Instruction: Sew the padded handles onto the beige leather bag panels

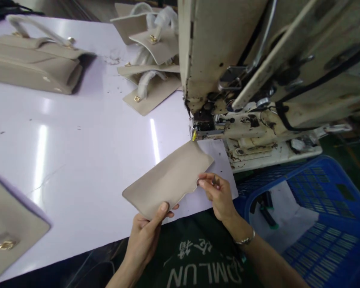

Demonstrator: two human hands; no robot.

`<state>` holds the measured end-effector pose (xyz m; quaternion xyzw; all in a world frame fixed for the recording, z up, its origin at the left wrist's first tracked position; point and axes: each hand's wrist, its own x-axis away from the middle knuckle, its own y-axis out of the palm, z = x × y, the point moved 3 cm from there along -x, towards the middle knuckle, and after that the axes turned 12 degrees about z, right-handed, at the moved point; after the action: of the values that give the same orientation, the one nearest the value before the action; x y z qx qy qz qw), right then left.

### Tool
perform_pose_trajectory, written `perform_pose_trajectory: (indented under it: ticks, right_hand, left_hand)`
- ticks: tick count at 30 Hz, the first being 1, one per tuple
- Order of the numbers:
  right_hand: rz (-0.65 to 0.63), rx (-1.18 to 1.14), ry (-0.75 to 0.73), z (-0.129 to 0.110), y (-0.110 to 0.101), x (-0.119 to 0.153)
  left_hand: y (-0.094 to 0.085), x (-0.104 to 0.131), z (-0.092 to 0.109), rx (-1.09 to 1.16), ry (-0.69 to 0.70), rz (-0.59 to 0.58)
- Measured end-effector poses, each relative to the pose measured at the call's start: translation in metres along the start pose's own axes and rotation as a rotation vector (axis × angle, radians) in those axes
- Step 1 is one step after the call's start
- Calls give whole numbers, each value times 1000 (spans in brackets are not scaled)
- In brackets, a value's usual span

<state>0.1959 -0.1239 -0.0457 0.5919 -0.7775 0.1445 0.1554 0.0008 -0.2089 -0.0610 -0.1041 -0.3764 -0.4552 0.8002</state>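
Note:
A flat beige leather-like bag panel [168,172] is held tilted over the near edge of the white table, its far corner close under the sewing machine's needle area [194,134]. My left hand [151,228] grips the panel's near edge, thumb on top and fingers beneath. With thumb and index finger, my right hand [216,192] pinches the panel's uneven, notched right edge. A small dark pointed tool [216,181] pokes out between the right hand's fingers; its kind is not clear.
The sewing machine [243,80] fills the upper right. Beige panels with wrapped handles [151,90] are piled beside it. A beige handbag [42,60] lies far left, another beige piece with a gold clasp [12,228] near left. A blue basket [324,240] stands at right.

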Motion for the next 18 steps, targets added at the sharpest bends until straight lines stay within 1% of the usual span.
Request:
perform_pose_trajectory:
  ticks: [2, 6, 9, 14, 18]
  right_hand:
    - [-15, -91, 120, -3, -2, 4]
    - [-1, -161, 195, -9, -6, 7]
    - [-1, -201, 212, -11, -7, 7]
    - [-7, -212, 192, -13, -10, 7]
    - [-2, -205, 183, -15, -13, 8]
  left_hand:
    - [1, 3, -6, -6, 24, 22]
    - [2, 9, -9, -66, 54, 37]
    - [3, 13, -9, -93, 22, 67]
    - [9, 19, -11, -144, -10, 112]
    - [14, 23, -12, -130, -59, 119]
